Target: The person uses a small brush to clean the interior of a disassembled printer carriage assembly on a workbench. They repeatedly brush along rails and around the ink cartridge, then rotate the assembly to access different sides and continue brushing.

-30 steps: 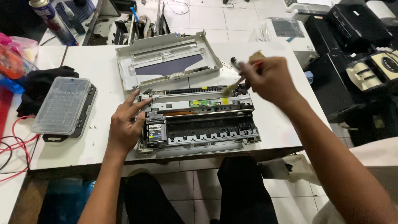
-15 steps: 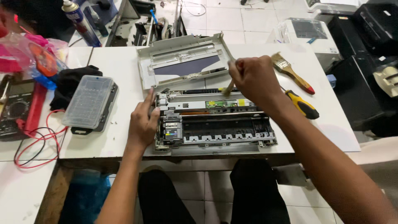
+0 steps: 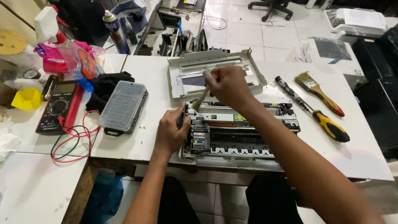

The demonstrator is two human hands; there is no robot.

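Observation:
An opened printer (image 3: 248, 143) with its cover off lies on the white table (image 3: 365, 157) in front of me. My left hand (image 3: 171, 133) grips its left end, beside the ink cartridge carriage (image 3: 200, 140). My right hand (image 3: 229, 86) is above the printer's back edge, shut on a small brush (image 3: 199, 99). The bristles touch the printer's top left corner, just above my left thumb. The grey removed cover panel (image 3: 182, 79) lies right behind the printer.
A yellow-and-black screwdriver (image 3: 321, 116) and a wooden-handled paintbrush (image 3: 317, 92) lie right of the printer. To its left are a clear parts box (image 3: 123, 105), a black cloth (image 3: 105, 85), a multimeter (image 3: 58, 105) with red leads (image 3: 70, 143) and a spray can (image 3: 114, 27). Other printers (image 3: 331, 52) stand on the floor.
My right hand has carried the small brush from the printer's right end to its top left corner. My left hand has stayed on the printer's left end. My view has shifted.

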